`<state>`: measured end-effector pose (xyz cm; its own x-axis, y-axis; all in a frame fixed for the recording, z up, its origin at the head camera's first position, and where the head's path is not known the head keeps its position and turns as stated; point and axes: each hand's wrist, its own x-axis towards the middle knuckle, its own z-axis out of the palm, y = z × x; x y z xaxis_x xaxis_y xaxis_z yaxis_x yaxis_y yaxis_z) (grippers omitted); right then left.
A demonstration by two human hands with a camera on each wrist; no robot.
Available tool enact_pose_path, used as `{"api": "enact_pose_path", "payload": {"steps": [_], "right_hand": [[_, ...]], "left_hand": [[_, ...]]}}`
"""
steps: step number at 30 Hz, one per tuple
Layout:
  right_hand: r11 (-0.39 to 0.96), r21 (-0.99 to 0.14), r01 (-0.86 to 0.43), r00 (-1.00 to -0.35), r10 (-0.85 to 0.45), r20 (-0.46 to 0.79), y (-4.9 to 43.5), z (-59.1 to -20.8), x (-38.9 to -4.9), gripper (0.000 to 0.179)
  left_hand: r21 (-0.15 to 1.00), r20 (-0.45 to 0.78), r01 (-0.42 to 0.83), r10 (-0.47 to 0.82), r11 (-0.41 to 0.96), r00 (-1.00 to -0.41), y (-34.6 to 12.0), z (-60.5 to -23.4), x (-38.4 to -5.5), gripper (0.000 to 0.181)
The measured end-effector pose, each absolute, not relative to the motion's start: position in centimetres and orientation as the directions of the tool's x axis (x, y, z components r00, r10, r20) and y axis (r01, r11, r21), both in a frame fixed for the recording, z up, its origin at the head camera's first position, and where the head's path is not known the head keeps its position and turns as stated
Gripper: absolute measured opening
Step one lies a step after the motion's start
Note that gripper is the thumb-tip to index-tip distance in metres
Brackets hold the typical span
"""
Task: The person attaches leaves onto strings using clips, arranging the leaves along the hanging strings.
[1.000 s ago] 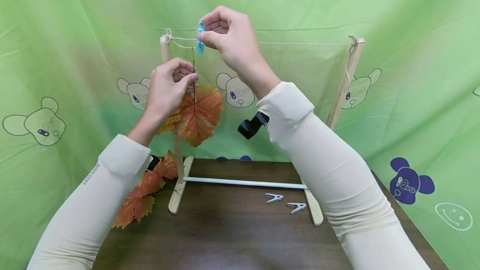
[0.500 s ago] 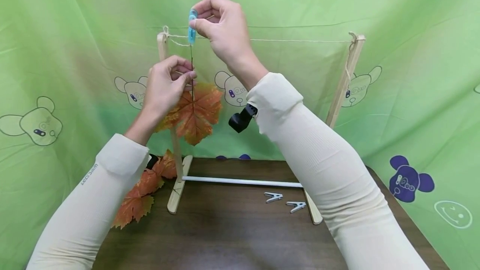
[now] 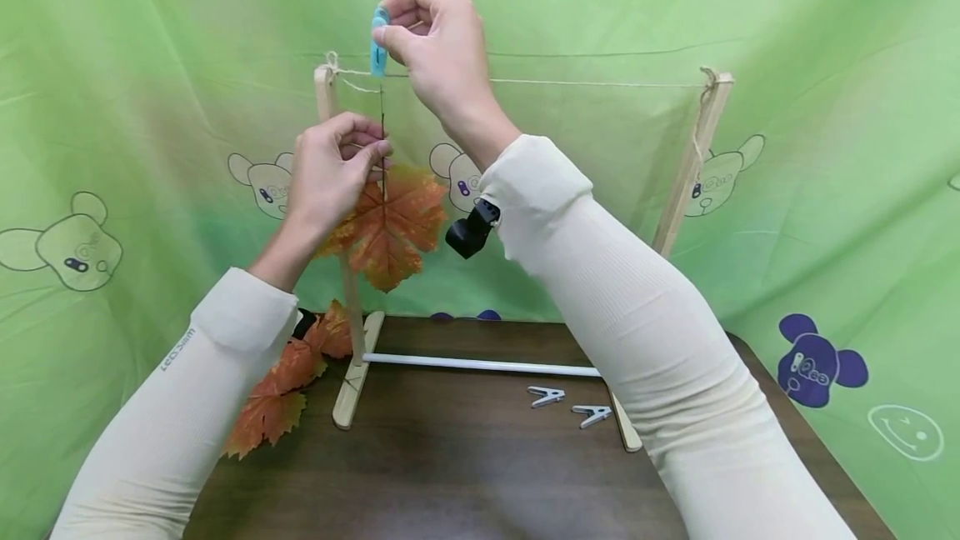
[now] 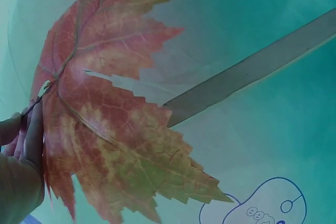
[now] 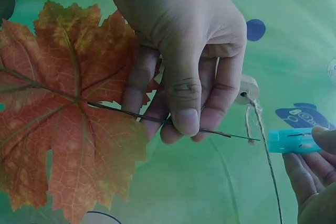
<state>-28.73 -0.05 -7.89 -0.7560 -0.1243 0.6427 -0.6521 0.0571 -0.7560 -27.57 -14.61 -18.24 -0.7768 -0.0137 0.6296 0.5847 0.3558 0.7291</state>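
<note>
My left hand (image 3: 330, 173) pinches the thin dark stem (image 5: 210, 130) of an orange artificial maple leaf (image 3: 401, 232), which hangs below the fingers beside the left post. The stem's wire tip points up to the twine (image 3: 585, 84), near a loose twine end. Above, my right hand (image 3: 446, 57) pinches a light blue clothespin (image 3: 378, 44) between thumb and fingers, its nose pointing down at the twine. In the right wrist view the clothespin's nose sits right beside the twine, just past the stem tip. The left wrist view shows the leaf spread beside the fingers.
Wooden posts (image 3: 693, 165) hold up the twine, with a white rod (image 3: 480, 364) joining their feet. Two grey clothespins (image 3: 592, 416) lie on the brown table (image 3: 450, 473). More orange leaves (image 3: 273, 390) lie at left, partly behind the left sleeve. A green printed cloth hangs behind.
My right hand has moved up and left with the blue clothespin, whose nose rose from below the twine to its height. The left hand and leaf have barely moved.
</note>
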Motion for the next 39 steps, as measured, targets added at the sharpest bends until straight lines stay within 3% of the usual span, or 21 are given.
{"api": "enact_pose_path", "payload": {"steps": [20,39], "right_hand": [[0.138,-0.822,-0.553,-0.831,-0.167,0.531,-0.1,-6.6,-29.0,0.009],[0.158,-0.837,-0.523,-0.844,-0.230,0.484,-0.3,-6.9,-29.2,0.004]], "left_hand": [[0.707,0.655,0.582,-0.062,0.401,-0.753,-14.0,-17.9,-27.3,0.016],[0.684,0.686,0.607,-0.073,0.405,-0.724,-14.1,-17.8,-27.4,0.016]]}}
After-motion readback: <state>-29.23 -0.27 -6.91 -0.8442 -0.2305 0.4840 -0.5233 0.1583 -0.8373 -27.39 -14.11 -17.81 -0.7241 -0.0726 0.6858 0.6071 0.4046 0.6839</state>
